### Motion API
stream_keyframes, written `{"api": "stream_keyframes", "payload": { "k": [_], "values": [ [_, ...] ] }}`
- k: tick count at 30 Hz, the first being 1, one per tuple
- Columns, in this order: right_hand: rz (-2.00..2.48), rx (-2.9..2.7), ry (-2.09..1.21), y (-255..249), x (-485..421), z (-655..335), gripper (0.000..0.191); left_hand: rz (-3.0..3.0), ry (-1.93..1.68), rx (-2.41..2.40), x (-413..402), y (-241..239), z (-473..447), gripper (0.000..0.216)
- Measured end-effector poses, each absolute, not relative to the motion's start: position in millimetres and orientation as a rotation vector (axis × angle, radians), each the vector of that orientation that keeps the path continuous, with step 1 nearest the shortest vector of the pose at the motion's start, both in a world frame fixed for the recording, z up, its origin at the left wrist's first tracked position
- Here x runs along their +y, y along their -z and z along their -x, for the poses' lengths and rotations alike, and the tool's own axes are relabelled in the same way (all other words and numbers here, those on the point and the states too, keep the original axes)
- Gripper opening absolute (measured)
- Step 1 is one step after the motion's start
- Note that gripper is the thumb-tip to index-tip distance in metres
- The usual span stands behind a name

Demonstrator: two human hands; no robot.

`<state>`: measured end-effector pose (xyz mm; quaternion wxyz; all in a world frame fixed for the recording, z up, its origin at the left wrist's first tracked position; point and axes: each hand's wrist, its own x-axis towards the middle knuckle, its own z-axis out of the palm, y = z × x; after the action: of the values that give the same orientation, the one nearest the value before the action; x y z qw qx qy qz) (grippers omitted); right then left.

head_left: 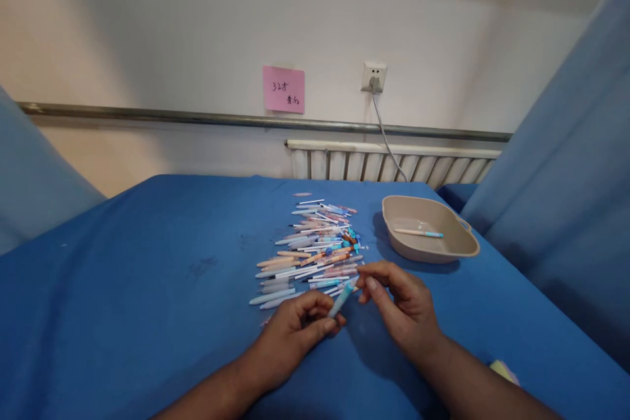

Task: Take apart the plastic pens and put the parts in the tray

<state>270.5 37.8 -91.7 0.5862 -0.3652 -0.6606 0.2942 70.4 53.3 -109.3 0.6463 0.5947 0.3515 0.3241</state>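
A light blue pen (343,298) is held slanting between both hands, just above the blue cloth. My left hand (295,331) pinches its lower end, fingers curled. My right hand (401,302) pinches its upper end with fingertips pressed together. Right behind the hands lies a pile of pens and pen parts (315,249), white, blue and orange, spread across the cloth. A beige tray (460,248) stands to the right of the pile, and a single pen (418,233) lies inside it.
The table is covered with a blue cloth (147,289) and blue fabric hangs at both sides. Behind it are a white radiator (388,161), a wall socket with a cable (374,77) and a pink note (283,88). A yellow item (502,369) peeks out near my right forearm.
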Motion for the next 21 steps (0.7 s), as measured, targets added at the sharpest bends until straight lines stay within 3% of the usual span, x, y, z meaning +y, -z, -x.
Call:
{"api": "stream_keyframes", "payload": {
  "k": [8, 21],
  "values": [
    [1.089, -1.41, -0.836, 108.2, 69.6, -288.7, 0.014, -1.33, -0.78, 0.865, 52.6, 102.0, -69.4, 0.022],
    [1.47, -2.334, -0.477, 101.4, 66.6, -288.1, 0.018, -1.349, -0.818, 0.902, 54.7, 100.7, -68.6, 0.018]
  ]
}}
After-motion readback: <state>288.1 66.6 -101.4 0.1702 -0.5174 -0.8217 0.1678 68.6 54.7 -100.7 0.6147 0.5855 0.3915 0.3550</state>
